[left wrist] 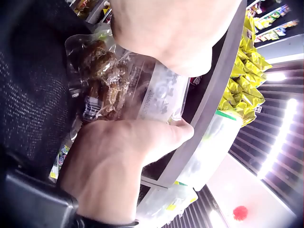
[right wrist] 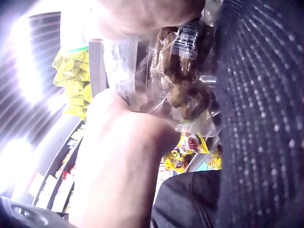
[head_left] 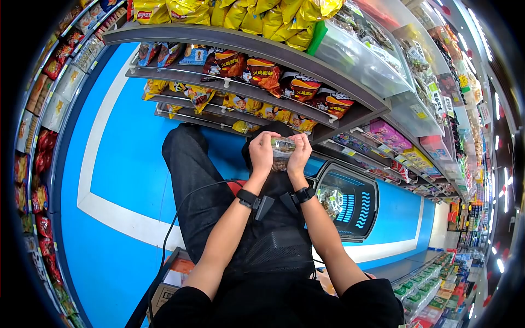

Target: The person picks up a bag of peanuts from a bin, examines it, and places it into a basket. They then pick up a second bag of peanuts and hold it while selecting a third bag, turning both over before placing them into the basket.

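Both hands hold a clear plastic snack bag (head_left: 281, 146) in front of the seated or crouching person's knees. The left hand (head_left: 262, 152) grips its left side and the right hand (head_left: 298, 155) its right side, thumbs near the upper edge. In the left wrist view the snack bag (left wrist: 107, 78) shows wrapped brown pieces, a barcode and a whitish printed panel. There the right hand (left wrist: 114, 152) is below and the left hand (left wrist: 171, 33) above. The right wrist view shows the barcode on the bag (right wrist: 173, 85) between the left hand (right wrist: 128, 147) and the right hand (right wrist: 147, 16).
A dark shopping basket (head_left: 350, 239) with packets (head_left: 330, 200) inside stands on the blue floor (head_left: 126, 158) to the right. Ahead, a shelf (head_left: 246, 46) carries yellow chip bags (head_left: 240, 16) and red-brown snack bags (head_left: 262, 75). Clear bins (head_left: 361, 63) line the right. A cable (head_left: 169, 229) hangs at the left.
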`<state>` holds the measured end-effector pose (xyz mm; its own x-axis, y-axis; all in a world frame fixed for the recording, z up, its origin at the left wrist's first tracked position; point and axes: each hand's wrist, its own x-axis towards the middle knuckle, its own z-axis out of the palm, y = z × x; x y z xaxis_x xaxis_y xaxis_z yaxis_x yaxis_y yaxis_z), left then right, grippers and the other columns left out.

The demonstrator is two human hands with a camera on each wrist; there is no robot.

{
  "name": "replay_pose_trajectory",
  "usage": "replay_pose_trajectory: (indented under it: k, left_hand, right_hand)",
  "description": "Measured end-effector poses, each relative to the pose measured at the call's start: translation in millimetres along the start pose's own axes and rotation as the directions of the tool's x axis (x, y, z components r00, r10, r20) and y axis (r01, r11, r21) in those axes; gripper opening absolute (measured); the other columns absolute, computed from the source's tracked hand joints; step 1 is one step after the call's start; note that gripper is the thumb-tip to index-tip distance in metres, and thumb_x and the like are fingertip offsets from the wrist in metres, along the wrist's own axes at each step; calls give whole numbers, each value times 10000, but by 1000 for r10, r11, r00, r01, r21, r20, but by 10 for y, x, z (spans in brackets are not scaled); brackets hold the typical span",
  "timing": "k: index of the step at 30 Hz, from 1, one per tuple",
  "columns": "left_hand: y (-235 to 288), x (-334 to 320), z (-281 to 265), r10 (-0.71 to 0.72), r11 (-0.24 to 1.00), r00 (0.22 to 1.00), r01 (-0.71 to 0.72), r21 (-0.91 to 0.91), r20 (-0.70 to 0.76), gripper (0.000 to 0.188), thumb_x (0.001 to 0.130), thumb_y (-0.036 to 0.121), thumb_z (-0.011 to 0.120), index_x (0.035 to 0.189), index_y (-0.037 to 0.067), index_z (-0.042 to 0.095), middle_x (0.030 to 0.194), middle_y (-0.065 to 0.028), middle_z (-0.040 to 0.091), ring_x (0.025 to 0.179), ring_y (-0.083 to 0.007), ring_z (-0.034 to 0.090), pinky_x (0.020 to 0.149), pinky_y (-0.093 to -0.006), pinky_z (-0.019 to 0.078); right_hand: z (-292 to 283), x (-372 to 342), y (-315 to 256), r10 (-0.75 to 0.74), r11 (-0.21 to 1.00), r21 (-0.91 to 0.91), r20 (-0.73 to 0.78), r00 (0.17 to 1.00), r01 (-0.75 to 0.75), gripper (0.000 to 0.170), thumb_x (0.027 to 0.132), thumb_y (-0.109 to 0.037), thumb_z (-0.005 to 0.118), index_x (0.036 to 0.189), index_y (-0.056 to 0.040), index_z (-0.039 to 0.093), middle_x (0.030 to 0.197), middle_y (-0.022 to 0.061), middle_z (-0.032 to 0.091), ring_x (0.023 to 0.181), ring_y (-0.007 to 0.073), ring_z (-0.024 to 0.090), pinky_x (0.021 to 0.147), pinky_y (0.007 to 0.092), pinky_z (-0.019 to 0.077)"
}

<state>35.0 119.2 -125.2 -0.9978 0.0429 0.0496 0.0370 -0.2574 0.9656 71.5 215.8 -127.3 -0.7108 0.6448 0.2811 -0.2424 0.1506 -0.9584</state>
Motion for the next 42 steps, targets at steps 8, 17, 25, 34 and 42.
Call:
replay_pose_trajectory:
  k: [8,17,25,34,42]
  left_hand:
    - [86,-46,15,-20,995,1000,21,100,-3,310,914,144,445,799,-30,674,743,-110,681,669,-191,634,644,-306,473]
    - [52,-46,47,-32,998,999,33,53,-17,431,1000,289,459,793,-14,685,761,-116,685,711,-241,638,689,-344,472]
    - [116,-64,60,129,961,991,-130,244,22,462,1019,335,436,845,-18,677,776,-115,688,695,-196,627,642,-337,457]
    - [-21,-39,48,78,979,997,-76,191,-5,409,1010,292,438,836,-12,650,738,-88,654,675,-184,604,640,-317,450]
    - [12,-27,46,83,987,996,-77,143,-41,349,985,245,458,828,-1,649,735,-156,645,691,-309,620,648,-389,456]
  right_hand:
    - [-14,-25,49,34,999,-4,-55,998,-35,296,951,-221,605,749,-45,480,699,-23,501,667,56,404,615,238,371]
    - [-31,-18,40,-8,1000,24,-33,999,9,288,966,-234,528,773,-21,509,764,30,566,731,94,472,704,258,401]
    - [-90,0,81,19,992,123,-46,999,-13,274,946,-214,472,783,4,506,829,108,611,808,173,537,812,298,411]
    - [-89,2,83,19,984,178,7,1000,-20,237,939,-206,499,804,-12,510,845,91,607,811,156,537,806,284,413]
    - [-65,6,28,40,991,128,27,999,-44,242,948,-214,509,812,-14,508,833,64,597,782,124,513,768,266,410]
